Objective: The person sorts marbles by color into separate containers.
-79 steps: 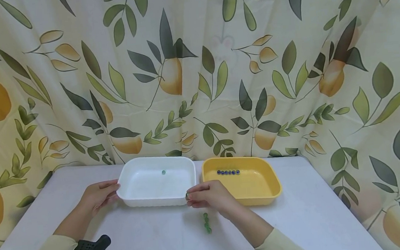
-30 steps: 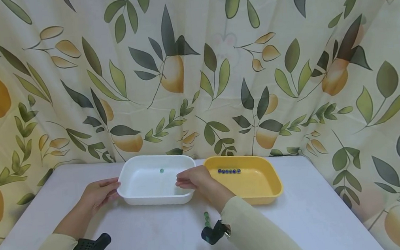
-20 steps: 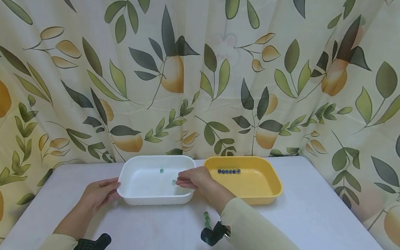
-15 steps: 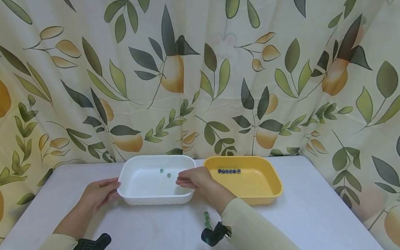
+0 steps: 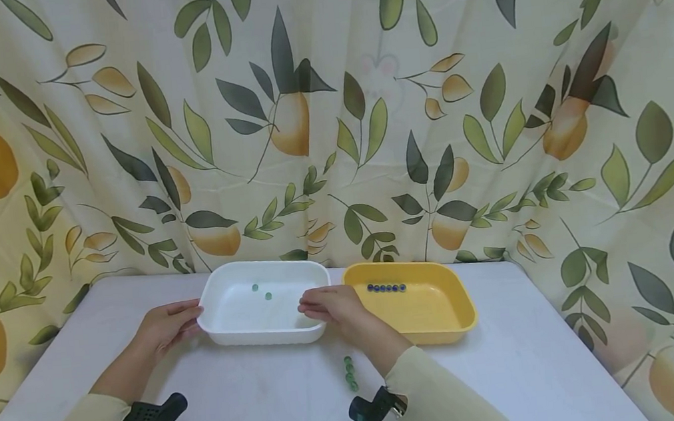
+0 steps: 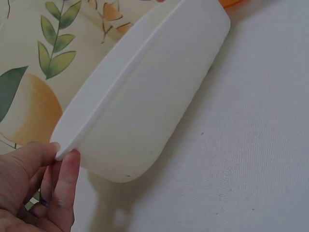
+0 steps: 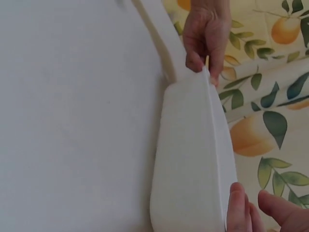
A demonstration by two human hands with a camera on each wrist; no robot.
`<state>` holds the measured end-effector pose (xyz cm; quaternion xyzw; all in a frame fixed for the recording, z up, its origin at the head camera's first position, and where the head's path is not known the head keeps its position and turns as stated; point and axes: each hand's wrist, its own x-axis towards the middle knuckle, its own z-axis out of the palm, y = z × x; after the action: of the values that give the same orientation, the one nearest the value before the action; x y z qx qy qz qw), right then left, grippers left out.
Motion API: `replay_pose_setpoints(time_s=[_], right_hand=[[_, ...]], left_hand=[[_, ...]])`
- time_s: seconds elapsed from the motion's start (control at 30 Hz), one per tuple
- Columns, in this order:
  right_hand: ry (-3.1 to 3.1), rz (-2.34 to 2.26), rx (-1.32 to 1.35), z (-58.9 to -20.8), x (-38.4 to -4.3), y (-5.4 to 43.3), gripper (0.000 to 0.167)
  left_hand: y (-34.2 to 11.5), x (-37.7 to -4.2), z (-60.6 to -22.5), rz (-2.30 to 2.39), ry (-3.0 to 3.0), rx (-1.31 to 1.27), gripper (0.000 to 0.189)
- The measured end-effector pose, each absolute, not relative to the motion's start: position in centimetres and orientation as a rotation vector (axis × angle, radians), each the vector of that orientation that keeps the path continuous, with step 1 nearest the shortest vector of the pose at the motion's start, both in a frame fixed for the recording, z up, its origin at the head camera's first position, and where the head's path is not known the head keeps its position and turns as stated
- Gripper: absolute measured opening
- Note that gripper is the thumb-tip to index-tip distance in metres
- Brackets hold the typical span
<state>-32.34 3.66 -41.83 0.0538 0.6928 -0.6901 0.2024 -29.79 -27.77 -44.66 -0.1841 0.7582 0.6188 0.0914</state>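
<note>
A fruit-and-leaf print curtain [image 5: 365, 184] hangs in soft folds behind a white-clothed table [image 5: 251, 395], filling the background of my head-camera feed at what looks like a small, screened-off tabletop station. The homely print, with a white tub [image 5: 266, 337] and a yellow tub [image 5: 435, 305] before it, lends a domestic air, while black wrist cameras [image 5: 153, 415] mark a filming set-up. Whether the room belongs to a home or a studio, I cannot tell from here.
</note>
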Motion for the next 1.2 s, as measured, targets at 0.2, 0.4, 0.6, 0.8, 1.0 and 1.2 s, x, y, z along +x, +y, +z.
replay_pose_setpoints(time_s=[0.2,0.4,0.6,0.8,1.0,1.2], right_hand=[[1.928,-1.884,0.106,-41.8,-31.6,4.4,0.034],[1.931,-1.838,0.086,-41.4,-30.6,5.2,0.036],[1.951,-1.812,-0.013,-41.3,-29.7,6.6,0.037],[2.010,-1.768,-0.053,-40.9,-28.6,8.0,0.041],[2.010,-1.770,-0.034,-41.0,-27.5,9.6,0.044],[2.028,-1.790,-0.045,-42.1,-26.3,11.2,0.039]], left_hand=[[-27.7,-29.7,-44.6,1.824,2.265,-0.551,0.061],[-27.7,-29.4,-44.2,1.889,2.225,-0.494,0.059],[-27.7,-29.5,-44.3,1.895,2.221,-0.503,0.057],[-27.7,-29.5,-44.3,1.892,2.223,-0.505,0.057],[-27.6,-29.5,-44.3,1.876,2.227,-0.526,0.057],[-27.7,-29.5,-44.3,1.868,2.232,-0.534,0.057]])
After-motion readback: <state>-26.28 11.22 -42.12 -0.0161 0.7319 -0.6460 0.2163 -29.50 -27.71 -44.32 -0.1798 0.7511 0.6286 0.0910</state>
